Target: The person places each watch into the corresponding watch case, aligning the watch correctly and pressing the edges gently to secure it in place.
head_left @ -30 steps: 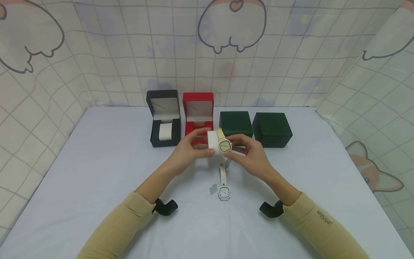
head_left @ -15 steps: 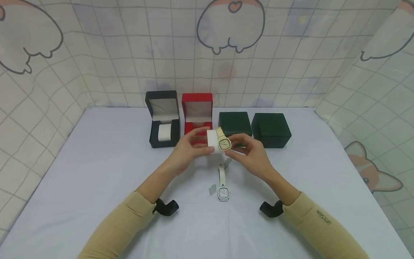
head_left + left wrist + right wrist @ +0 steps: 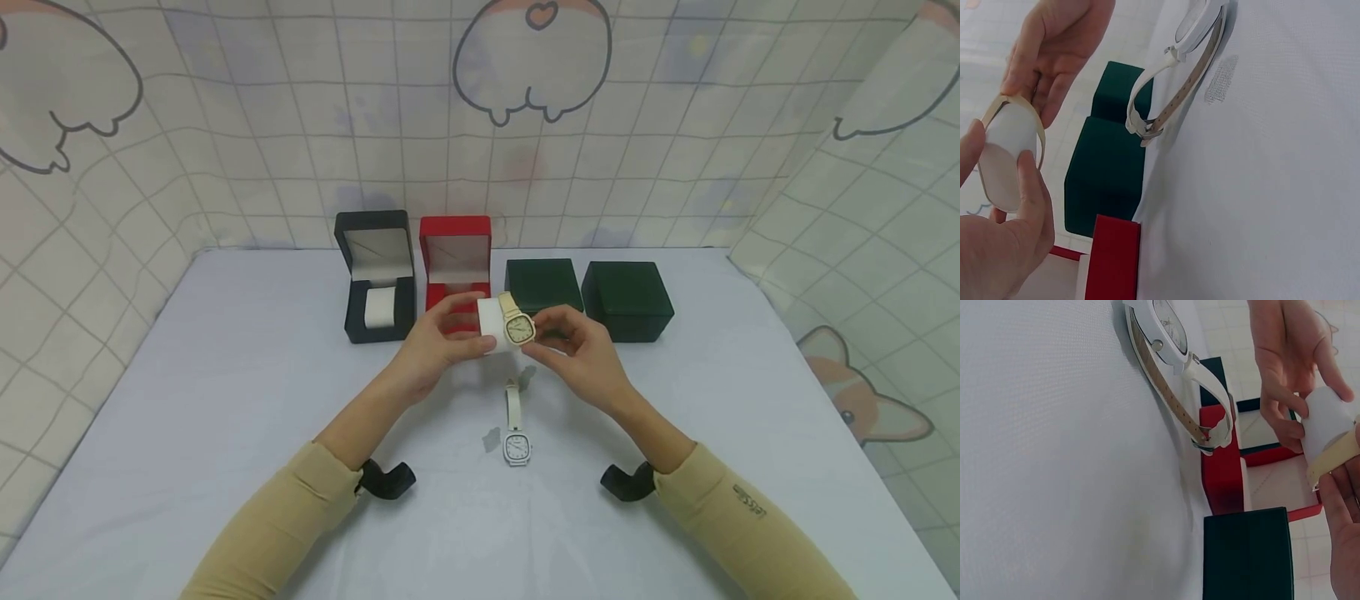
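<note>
My left hand (image 3: 429,348) grips a white watch cushion (image 3: 491,325) from its left end, thumb in front and fingers behind. Around the cushion's right part runs a gold-toned watch (image 3: 520,328) with a pale yellow strap (image 3: 1337,455), its dial facing me in the head view. My right hand (image 3: 579,352) pinches this watch by its right edge. Both hands hold it up in front of the open red watch box (image 3: 457,227). In the left wrist view the strap loops round the cushion (image 3: 1015,128). Below the hands, a white watch (image 3: 517,448) lies on the table, its strap buckled in a loop.
An open black watch box (image 3: 372,220) with a white cushion (image 3: 380,307) inside stands left of the red box. To the right are two closed green boxes, one (image 3: 543,283) beside the other (image 3: 628,300). Grey patches (image 3: 491,439) mark the white tablecloth (image 3: 247,400). Patterned cloth (image 3: 420,150) hangs behind.
The gold-toned watch and its cushion have risen very slightly and tilted a little, with both hands still holding them. The boxes and the white watch stay put.
</note>
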A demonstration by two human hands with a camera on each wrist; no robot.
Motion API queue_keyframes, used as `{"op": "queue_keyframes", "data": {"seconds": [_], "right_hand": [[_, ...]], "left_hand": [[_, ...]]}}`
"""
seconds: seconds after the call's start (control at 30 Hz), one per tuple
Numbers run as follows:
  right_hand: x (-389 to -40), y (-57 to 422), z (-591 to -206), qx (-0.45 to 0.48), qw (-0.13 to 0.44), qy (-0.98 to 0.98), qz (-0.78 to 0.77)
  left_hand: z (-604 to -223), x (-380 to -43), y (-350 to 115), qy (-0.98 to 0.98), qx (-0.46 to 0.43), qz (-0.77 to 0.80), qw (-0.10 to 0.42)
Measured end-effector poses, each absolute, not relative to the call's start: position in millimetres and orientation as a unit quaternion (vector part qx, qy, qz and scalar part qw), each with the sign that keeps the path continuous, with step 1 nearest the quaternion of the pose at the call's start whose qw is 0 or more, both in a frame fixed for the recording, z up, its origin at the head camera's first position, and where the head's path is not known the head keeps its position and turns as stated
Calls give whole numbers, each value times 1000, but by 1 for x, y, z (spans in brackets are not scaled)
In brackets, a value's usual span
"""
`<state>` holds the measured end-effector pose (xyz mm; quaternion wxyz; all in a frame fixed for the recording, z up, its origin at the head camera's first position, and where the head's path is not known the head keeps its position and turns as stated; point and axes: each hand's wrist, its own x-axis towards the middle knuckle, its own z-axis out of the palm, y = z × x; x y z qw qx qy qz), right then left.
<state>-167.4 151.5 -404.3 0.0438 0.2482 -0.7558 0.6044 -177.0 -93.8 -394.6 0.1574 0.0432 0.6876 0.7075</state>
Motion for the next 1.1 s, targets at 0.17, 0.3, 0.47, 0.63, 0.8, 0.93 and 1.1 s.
{"op": "queue_keyframes", "data": {"seconds": [0.17, 0.3, 0.47, 0.63, 0.8, 0.93, 1.1], "right_hand": [[-168, 151, -404, 252, 45, -757, 602], [-168, 152, -406, 249, 46, -762, 596], [-167, 152, -406, 243, 42, -766, 593], [-166, 152, -403, 241, 36, -769, 591], [-165, 152, -402, 240, 31, -774, 585], [-164, 151, -405, 231, 36, -783, 577], [-165, 147, -408, 226, 79, -788, 567]], "left_hand": [[-395, -178, -93, 684, 43, 712, 157], [-395, -178, -93, 681, 43, 714, 156], [-395, -177, -92, 680, 47, 715, 157], [-396, -177, -91, 677, 54, 717, 160], [-397, -177, -91, 671, 56, 721, 164], [-397, -177, -89, 667, 53, 725, 165], [-397, -178, -86, 659, 54, 732, 164]]}}
